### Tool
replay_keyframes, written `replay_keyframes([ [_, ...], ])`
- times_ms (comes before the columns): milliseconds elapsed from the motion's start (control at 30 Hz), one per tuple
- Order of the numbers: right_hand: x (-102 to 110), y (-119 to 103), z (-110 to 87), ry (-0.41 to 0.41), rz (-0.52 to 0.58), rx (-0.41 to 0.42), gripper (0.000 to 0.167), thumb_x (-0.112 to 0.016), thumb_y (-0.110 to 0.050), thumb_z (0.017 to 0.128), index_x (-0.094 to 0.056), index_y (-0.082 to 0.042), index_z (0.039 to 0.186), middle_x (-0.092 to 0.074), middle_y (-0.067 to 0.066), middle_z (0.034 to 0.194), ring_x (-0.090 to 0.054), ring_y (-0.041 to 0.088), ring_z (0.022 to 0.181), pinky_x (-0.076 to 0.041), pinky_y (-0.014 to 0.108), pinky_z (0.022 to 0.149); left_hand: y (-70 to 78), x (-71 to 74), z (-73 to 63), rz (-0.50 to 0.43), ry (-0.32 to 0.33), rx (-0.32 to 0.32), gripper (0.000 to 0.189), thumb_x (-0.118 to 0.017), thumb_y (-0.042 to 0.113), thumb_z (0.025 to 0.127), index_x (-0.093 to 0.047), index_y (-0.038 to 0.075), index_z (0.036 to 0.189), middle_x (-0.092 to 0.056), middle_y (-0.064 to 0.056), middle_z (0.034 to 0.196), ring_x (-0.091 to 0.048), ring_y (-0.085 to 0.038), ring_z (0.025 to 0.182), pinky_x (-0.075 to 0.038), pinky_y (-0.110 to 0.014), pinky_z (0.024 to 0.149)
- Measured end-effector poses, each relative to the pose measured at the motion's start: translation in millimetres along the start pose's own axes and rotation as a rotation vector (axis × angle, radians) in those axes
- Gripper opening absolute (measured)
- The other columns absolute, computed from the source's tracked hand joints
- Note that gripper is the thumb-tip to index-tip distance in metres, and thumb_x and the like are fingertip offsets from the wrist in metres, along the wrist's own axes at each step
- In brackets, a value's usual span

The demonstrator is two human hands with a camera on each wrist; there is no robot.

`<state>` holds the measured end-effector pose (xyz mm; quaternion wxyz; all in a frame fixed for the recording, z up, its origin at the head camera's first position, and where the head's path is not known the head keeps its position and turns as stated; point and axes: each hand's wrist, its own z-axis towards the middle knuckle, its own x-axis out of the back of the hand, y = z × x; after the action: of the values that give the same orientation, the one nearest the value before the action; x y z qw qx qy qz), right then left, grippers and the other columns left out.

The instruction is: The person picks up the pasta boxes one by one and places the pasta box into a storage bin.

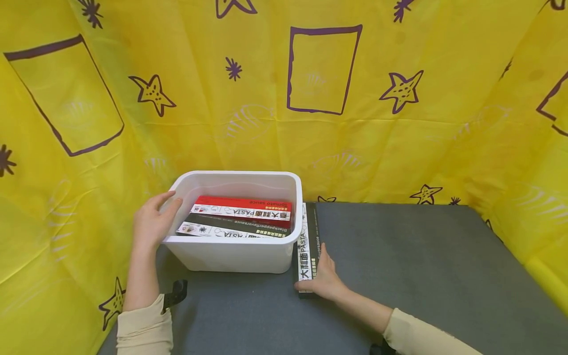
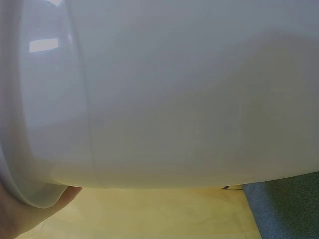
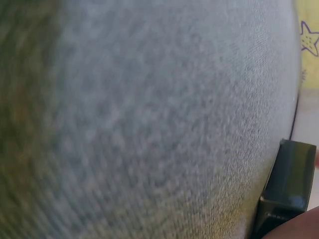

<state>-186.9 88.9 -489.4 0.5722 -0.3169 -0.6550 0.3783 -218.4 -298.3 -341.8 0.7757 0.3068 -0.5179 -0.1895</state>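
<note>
A white plastic bin [image 1: 237, 256] stands on the grey table. My left hand [image 1: 153, 219] grips its left rim; the left wrist view shows the bin's wall [image 2: 159, 89] up close, with part of the hand [image 2: 15, 216] at the rim. Inside lie a red tomato sauce pasta box [image 1: 266, 202] and a dark black pepper pasta box [image 1: 239, 223]. Against the bin's right side, another dark pasta box [image 1: 304, 266] lies lengthwise. My right hand [image 1: 326, 278] holds its near end, thumb at the front edge and fingers along the right side. The bin partly covers this box.
The grey tabletop [image 1: 399, 261] stretches to the right and in front of the bin. A yellow curtain [image 1: 266, 138] with star patterns hangs behind and at both sides, close to the bin's back.
</note>
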Motion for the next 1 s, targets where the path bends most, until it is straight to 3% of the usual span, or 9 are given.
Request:
replay_keyframes([
  [367,1.7,3.5,0.2,0.046,0.036,0.031,0.130,-0.088,-0.013,0.051,-0.009,0.007,0.151,-0.035,0.032,0.142,-0.040,0.041,0.123,-0.035,0.057,0.103,-0.1,-0.1,-0.2,0.010,0.009,-0.009,0.058,-0.049,0.045,0.098,-0.054,0.004,0.138,-0.048,-0.026,0.141,-0.040,-0.047,0.131,-0.030,-0.061,0.106],
  [600,9.0,6.1,-1.2,0.019,0.152,0.029,0.129,-0.084,-0.005,0.051,-0.006,0.004,0.153,-0.036,0.029,0.144,-0.050,0.031,0.109,-0.038,0.045,0.100,-0.2,-0.8,-1.1,0.009,0.016,-0.016,0.056,-0.050,0.044,0.098,-0.055,0.004,0.138,-0.049,-0.025,0.140,-0.041,-0.046,0.131,-0.031,-0.059,0.106],
  [767,15.3,6.1,-2.0,0.014,0.182,-0.005,0.127,-0.082,-0.004,0.052,-0.006,0.000,0.154,-0.046,0.024,0.134,-0.055,0.022,0.095,-0.044,0.034,0.088,-0.6,-0.6,-0.3,0.008,0.013,-0.014,0.057,-0.050,0.045,0.098,-0.054,0.005,0.138,-0.049,-0.024,0.141,-0.041,-0.046,0.131,-0.031,-0.059,0.106],
  [1000,24.7,6.1,-4.3,0.031,0.187,-0.028,0.123,-0.080,-0.005,0.053,-0.011,-0.003,0.154,-0.055,0.022,0.120,-0.058,0.021,0.086,-0.047,0.032,0.081,-0.8,-0.8,-0.4,0.005,0.013,-0.012,0.057,-0.050,0.045,0.098,-0.054,0.005,0.138,-0.049,-0.024,0.141,-0.041,-0.045,0.131,-0.031,-0.059,0.106],
])
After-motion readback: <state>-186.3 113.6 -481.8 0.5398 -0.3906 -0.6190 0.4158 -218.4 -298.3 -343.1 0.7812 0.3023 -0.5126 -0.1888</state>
